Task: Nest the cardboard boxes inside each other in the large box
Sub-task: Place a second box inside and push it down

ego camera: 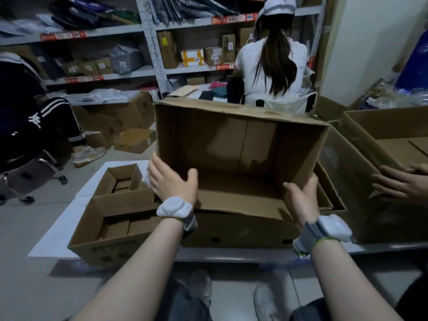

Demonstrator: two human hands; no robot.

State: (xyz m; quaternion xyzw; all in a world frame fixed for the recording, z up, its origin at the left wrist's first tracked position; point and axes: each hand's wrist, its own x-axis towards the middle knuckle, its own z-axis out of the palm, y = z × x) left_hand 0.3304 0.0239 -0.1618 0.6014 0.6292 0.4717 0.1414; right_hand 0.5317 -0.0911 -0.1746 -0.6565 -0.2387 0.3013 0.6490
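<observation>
An open cardboard box [240,140] is tilted toward me, its mouth facing me, over a larger brown box [240,230] with round holes in its front wall. My left hand [172,181] grips the tilted box's left wall, thumb inside. My right hand [301,195] grips its right wall near the lower corner. To the left on the floor stands another open box [102,249] with smaller boxes [122,181] nested in it.
Another person's hands [400,184] rest on a big box [361,181] at the right. A person in white sits with their back to me behind the boxes. A seated person's legs are at the left. Shelves of parcels line the back wall.
</observation>
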